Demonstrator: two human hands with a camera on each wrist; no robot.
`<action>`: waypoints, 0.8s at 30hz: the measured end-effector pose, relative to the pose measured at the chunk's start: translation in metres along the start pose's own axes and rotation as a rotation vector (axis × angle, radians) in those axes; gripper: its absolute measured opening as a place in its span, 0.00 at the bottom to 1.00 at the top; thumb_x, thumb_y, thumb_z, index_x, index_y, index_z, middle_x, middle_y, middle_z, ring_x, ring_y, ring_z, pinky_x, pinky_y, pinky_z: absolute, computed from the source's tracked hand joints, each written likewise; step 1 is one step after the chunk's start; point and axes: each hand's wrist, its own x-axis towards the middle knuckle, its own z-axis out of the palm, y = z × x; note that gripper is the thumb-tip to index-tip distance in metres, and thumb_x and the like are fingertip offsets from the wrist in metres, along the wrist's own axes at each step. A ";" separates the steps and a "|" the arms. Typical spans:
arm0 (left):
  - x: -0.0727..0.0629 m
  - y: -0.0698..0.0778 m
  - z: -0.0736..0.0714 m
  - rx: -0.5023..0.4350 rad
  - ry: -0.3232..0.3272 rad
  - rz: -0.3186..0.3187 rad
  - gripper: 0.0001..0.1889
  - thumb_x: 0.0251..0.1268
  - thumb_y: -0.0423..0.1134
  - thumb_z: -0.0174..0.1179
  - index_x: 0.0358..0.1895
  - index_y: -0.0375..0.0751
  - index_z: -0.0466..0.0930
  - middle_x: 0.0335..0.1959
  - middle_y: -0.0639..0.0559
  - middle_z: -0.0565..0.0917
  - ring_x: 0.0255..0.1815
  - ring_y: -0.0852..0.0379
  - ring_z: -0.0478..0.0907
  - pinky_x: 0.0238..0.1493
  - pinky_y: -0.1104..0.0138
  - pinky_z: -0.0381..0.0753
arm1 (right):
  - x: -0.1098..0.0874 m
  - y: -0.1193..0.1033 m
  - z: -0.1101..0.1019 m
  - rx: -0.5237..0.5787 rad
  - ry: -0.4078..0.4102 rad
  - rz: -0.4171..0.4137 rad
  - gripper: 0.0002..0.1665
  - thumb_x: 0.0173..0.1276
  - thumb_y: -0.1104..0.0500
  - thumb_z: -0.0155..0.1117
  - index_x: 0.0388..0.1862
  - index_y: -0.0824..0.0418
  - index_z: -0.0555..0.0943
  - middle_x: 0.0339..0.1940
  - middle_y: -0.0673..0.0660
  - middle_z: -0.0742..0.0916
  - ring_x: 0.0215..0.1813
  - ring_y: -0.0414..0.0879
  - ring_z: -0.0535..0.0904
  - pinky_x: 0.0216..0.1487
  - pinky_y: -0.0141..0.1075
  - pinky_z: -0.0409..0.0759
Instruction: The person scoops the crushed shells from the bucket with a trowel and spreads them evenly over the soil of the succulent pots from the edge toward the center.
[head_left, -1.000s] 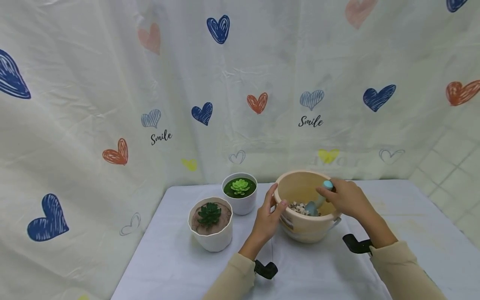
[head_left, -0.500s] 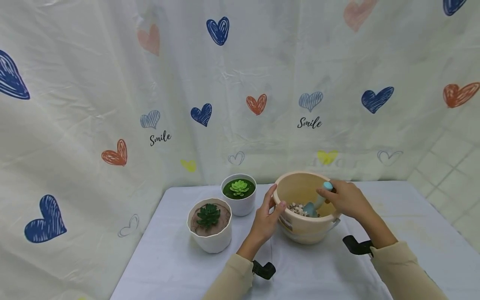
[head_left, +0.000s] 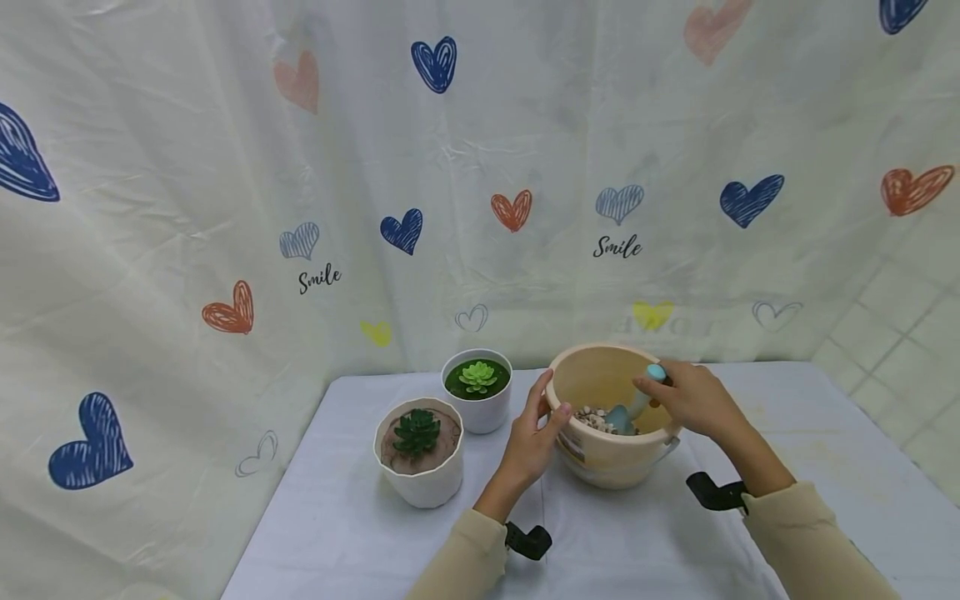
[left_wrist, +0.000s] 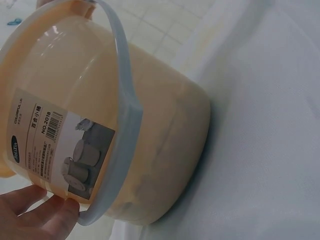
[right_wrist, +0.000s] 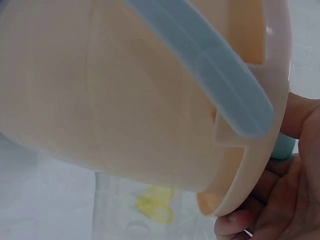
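A cream plastic bucket (head_left: 611,454) stands tilted toward me on the white-covered table. My left hand (head_left: 528,446) grips its rim at the left, thumb and fingers on either side. Small pale stones (head_left: 595,418) lie inside at the bottom. My right hand (head_left: 693,398) holds a small shovel (head_left: 621,419) by its handle, its blue-grey blade down among the stones. The handle's turquoise end (right_wrist: 284,146) peeks out between thumb and fingers in the right wrist view. A printed label (left_wrist: 55,145) and a pale blue bail handle (left_wrist: 125,110) show on the bucket's outside.
Left of the bucket stand two potted succulents: a dark green one in a white faceted pot (head_left: 423,485) and a light green one in a round white pot (head_left: 483,414) behind it. A heart-printed curtain (head_left: 480,167) hangs behind the table (head_left: 337,533).
The head view has shifted very slightly. Both hands, the bucket and the shovel keep practically the same places.
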 end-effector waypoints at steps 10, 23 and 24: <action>-0.001 0.000 0.000 -0.013 -0.004 0.007 0.32 0.78 0.62 0.49 0.80 0.76 0.51 0.75 0.48 0.74 0.75 0.53 0.71 0.70 0.48 0.74 | 0.000 0.004 0.002 0.079 -0.022 0.002 0.29 0.79 0.38 0.54 0.46 0.64 0.83 0.36 0.55 0.91 0.44 0.53 0.83 0.35 0.37 0.73; -0.002 0.000 0.001 -0.005 0.000 0.005 0.32 0.78 0.62 0.49 0.81 0.74 0.51 0.75 0.47 0.73 0.75 0.51 0.71 0.70 0.47 0.74 | -0.002 0.003 -0.001 0.148 -0.041 0.018 0.27 0.79 0.40 0.55 0.47 0.64 0.83 0.38 0.57 0.91 0.48 0.54 0.81 0.37 0.38 0.74; -0.002 0.000 0.001 -0.005 0.000 0.003 0.32 0.78 0.62 0.49 0.81 0.75 0.50 0.75 0.48 0.73 0.75 0.51 0.70 0.70 0.46 0.74 | -0.002 0.003 0.000 0.152 -0.039 0.020 0.27 0.80 0.41 0.55 0.48 0.64 0.83 0.38 0.57 0.91 0.48 0.54 0.81 0.37 0.37 0.74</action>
